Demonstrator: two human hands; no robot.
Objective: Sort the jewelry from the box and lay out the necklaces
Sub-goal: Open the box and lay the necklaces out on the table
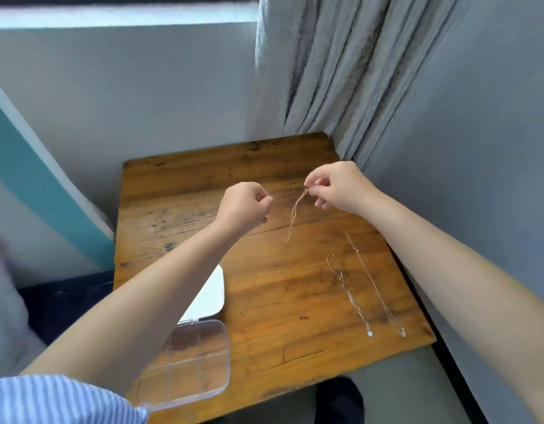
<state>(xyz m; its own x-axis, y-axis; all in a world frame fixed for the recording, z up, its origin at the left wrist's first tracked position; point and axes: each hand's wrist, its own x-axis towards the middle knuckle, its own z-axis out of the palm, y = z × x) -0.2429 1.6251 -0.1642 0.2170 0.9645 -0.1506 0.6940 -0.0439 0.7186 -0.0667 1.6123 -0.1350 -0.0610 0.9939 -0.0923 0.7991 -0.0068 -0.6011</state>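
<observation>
Necklace (295, 214) dangles pinched in right-hand fingers (314, 185); left-hand fingers (261, 201) curl together, empty.

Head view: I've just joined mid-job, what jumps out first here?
The hands stand out, raised over the wooden table: the right hand pinches a thin gold chain that dangles toward the wood, while the left hand is closed beside it. Two silver necklaces lie stretched out at the table's right, and a clear compartment box sits open at the near left edge.

On the bench (264, 301), the box (185, 362) lies near-left with a tray (209, 295) just behind it; two necklaces (356, 295) lie right of the box, a chain (295, 215) hanging behind them
</observation>
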